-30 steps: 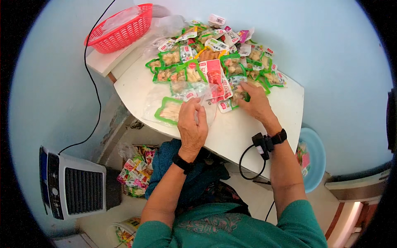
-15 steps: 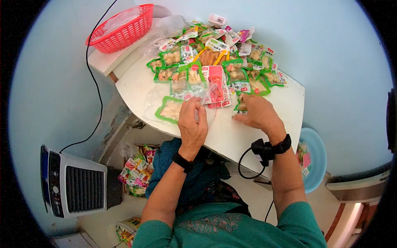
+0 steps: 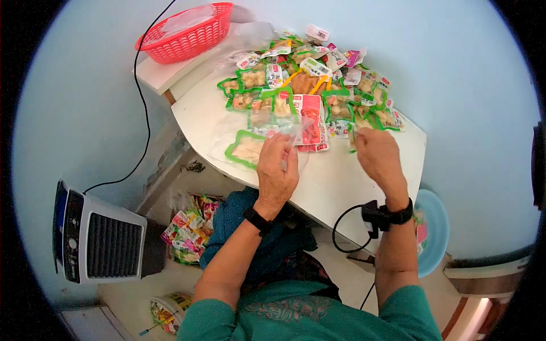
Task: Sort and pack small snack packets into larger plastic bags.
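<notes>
On the white tabletop (image 3: pixel 318 170), my left hand (image 3: pixel 276 173) pinches the edge of a clear plastic bag (image 3: pixel 230 125), which has a green-edged packet of pale food (image 3: pixel 249 149) inside. My right hand (image 3: pixel 378 156) is closed around a small green-edged packet (image 3: pixel 354 139), mostly hidden behind its fingers. Behind both hands lies a heap of snack packets (image 3: pixel 256 79), many green-edged, with a larger pink and white packet (image 3: pixel 308 116) at its middle front.
A red plastic basket (image 3: pixel 185 40) rests on a ledge at back left, a black cable (image 3: pixel 145 113) hanging beside it. An air cooler (image 3: pixel 111 238) stands at left. Heaped packets (image 3: pixel 187 227) and a tub (image 3: pixel 170 310) are on the floor; a blue basin (image 3: pixel 432 227) is at right.
My right hand has pulled back and to the right from the heap with a packet in its fingers. My left hand keeps its grip. The whole view has shifted slightly.
</notes>
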### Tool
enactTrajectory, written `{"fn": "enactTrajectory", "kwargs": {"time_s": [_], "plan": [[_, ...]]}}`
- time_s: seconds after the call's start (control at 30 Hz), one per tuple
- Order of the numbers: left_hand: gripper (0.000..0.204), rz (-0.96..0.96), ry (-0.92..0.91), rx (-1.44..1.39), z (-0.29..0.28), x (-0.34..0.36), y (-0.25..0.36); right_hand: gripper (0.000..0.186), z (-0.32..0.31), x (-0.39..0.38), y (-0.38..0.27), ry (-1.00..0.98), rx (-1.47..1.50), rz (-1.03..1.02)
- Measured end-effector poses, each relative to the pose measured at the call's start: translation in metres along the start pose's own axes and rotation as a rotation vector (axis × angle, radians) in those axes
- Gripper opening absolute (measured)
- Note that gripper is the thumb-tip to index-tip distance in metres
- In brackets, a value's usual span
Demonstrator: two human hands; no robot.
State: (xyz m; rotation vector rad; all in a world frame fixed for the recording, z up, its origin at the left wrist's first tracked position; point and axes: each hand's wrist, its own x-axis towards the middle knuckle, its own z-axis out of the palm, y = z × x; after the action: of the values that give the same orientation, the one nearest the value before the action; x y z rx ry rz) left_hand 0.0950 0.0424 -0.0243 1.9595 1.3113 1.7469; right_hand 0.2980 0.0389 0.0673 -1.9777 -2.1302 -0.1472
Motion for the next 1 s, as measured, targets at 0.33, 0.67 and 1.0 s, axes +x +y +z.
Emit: {"fn": "enactTrajectory", "kwargs": {"time_s": [0.33, 0.67, 1.0], "plan": [[0.007, -0.075, 0.072, -0.098, -0.002, 0.004, 0.004, 0.016, 0.023, 0.008, -0.008, -0.352, 1.622, 0.123], [0.006, 0.066, 0.014, -0.020, -0.008, 0.010, 0.017, 0.027, 0.039, 0.004, -0.039, -0.546, 2.045, 0.154], [0.004, 0.122, -0.023, 0.023, -0.002, 0.001, 0.012, 0.031, 0.103, 0.012, -0.068, -0.368, 1.790, 0.089]]}}
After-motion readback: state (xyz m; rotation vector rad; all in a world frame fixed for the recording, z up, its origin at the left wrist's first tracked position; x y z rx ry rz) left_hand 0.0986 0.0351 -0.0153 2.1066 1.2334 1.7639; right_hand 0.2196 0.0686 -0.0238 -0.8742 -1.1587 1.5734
